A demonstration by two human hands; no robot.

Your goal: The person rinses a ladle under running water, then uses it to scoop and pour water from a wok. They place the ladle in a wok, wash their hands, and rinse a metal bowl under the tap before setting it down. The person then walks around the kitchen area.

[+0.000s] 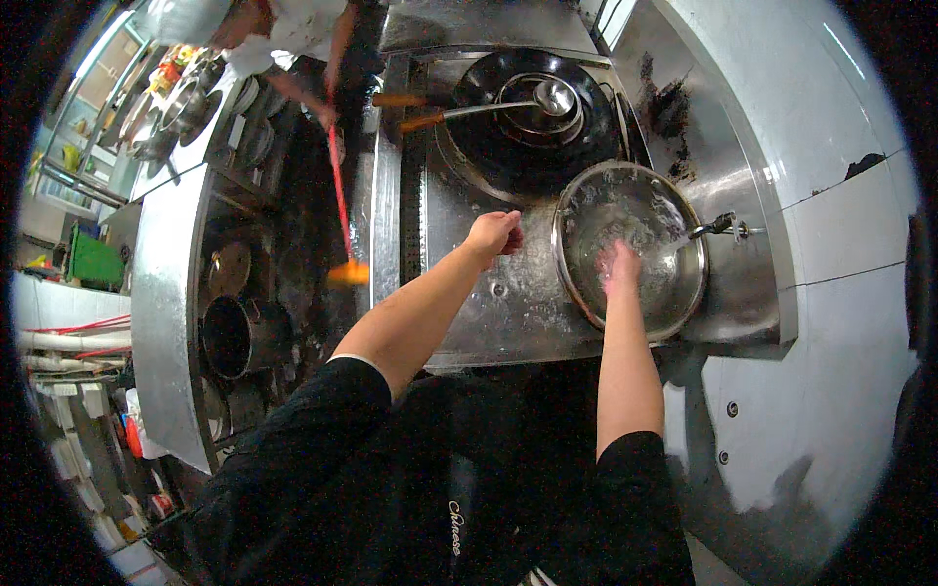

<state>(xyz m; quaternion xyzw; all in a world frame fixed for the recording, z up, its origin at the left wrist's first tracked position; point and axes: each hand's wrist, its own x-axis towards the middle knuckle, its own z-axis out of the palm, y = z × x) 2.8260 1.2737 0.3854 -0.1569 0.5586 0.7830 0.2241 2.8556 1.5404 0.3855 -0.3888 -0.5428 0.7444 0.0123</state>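
My right hand [620,265] reaches into a large steel basin [558,253] of water [623,311]. The water around it is disturbed, and its fingers are blurred, so their pose is unclear. A tap [714,225] on the wall side runs a stream into the basin. Left of the basin, my left hand [498,236] hovers over the wet steel worktop [506,322] with its fingers curled in and nothing visible in them. Beyond both hands sits a black wok [484,157]. A steel ladle [555,98] with a wooden handle rests across a round steel vessel [506,110] inside it.
At the upper left a person [304,36] holds a red-handled floor tool [339,183] with an orange head [349,273]. A steel shelf unit [165,293] on the left holds a deep pot [253,337] and pans. A steel splashback [740,286] rises behind the tap.
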